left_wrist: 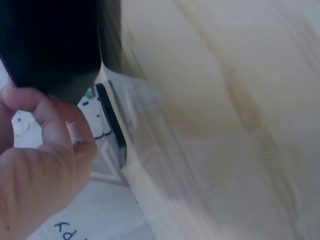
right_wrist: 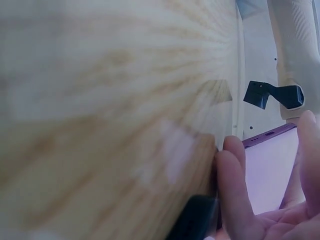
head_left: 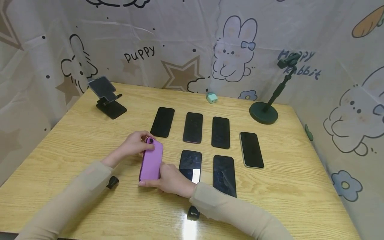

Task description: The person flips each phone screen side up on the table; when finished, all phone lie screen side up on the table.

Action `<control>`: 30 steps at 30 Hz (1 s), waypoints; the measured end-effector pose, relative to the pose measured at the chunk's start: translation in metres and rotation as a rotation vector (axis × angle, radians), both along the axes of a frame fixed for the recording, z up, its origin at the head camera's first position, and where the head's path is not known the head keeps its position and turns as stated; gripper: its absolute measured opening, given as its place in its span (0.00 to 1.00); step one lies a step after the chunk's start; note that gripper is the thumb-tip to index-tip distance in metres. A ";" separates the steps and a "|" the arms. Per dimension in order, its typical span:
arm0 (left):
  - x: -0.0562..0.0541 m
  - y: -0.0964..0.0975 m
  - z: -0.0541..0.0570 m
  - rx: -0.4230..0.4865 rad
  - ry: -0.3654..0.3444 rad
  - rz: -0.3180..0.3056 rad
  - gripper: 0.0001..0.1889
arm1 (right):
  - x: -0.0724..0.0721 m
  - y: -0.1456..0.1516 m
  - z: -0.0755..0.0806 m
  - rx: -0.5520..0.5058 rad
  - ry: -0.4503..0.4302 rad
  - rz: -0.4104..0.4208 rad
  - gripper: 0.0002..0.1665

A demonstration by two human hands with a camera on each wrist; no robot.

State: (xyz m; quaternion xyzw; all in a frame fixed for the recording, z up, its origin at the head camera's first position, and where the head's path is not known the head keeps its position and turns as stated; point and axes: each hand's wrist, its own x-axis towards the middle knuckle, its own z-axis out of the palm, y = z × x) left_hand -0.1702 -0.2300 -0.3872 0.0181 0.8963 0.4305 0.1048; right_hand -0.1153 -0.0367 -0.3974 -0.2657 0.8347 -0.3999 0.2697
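A purple phone (head_left: 152, 163) is tilted up over the table, its back and camera lens facing the head camera. My left hand (head_left: 136, 142) grips its upper left corner, thumb lying on the back beside the lens. At the phone's lower end, my right hand (head_left: 174, 178) holds the right side and bottom edge between thumb and fingers. The left wrist view shows the phone's dark screen (left_wrist: 50, 40) on the underside, with fingers (left_wrist: 50, 117) at its edge. In the right wrist view, the purple back (right_wrist: 270, 170) and the port edge show between the right hand's thumb and fingers.
Several dark phones lie in rows, among them a back-row phone (head_left: 163, 122), a front phone (head_left: 224, 171) and a silver-edged phone (head_left: 251, 150). A black phone stand (head_left: 111, 108) is back left, a green stand (head_left: 264, 112) back right. A mint charger plug (head_left: 212, 98) sits near the curtain.
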 end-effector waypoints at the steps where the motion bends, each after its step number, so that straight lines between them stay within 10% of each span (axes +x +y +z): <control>1: 0.000 0.002 0.000 -0.001 0.004 0.008 0.23 | 0.000 0.000 0.000 0.006 0.010 -0.002 0.27; 10: 0.000 0.007 0.001 0.053 -0.014 0.004 0.23 | -0.001 0.000 0.002 0.052 0.037 -0.010 0.26; 20: -0.003 -0.007 -0.010 0.333 -0.271 -0.270 0.31 | -0.001 0.004 0.002 0.059 -0.024 -0.008 0.32; 30: -0.001 -0.004 -0.008 0.262 -0.263 -0.363 0.30 | -0.004 0.011 0.001 0.016 -0.067 0.059 0.26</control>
